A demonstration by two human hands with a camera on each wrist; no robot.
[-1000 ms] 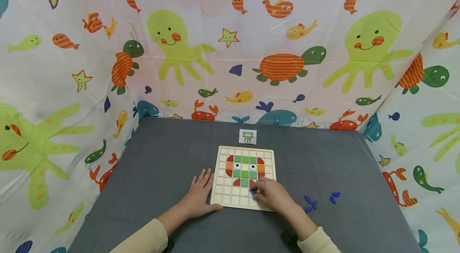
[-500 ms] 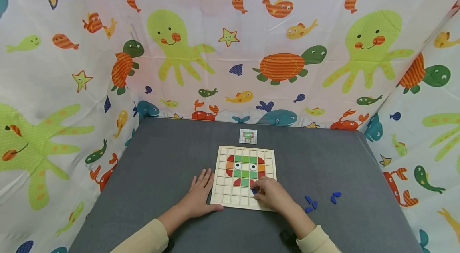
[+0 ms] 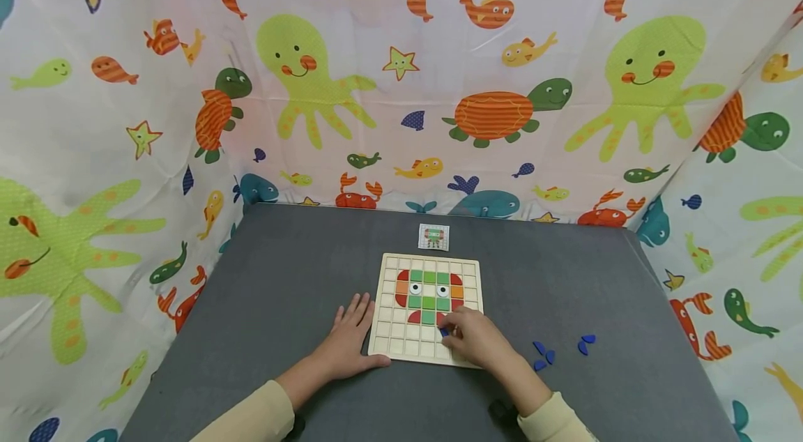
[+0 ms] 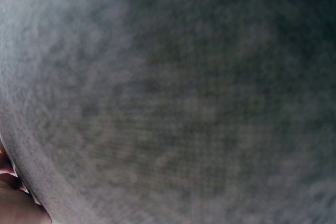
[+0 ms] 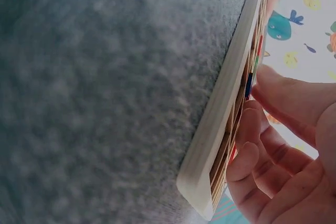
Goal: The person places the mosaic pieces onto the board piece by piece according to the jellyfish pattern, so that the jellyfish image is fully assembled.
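A square wooden grid board lies on the grey table, partly filled with red, orange and green tiles and two eye tiles. Over its lower right part, my right hand pinches a small blue tile between thumb and fingertips, just below a red rounded tile. In the right wrist view the blue tile shows at the board's surface by the thumb tip, and the other fingers curl close to the grid. My left hand rests with spread fingers against the board's left edge; the left wrist view is mostly blurred grey cloth.
Several loose blue tiles with curved edges lie on the table right of my right hand, with more blue tiles farther right. A small picture card lies behind the board. A curtain with sea animals surrounds the table.
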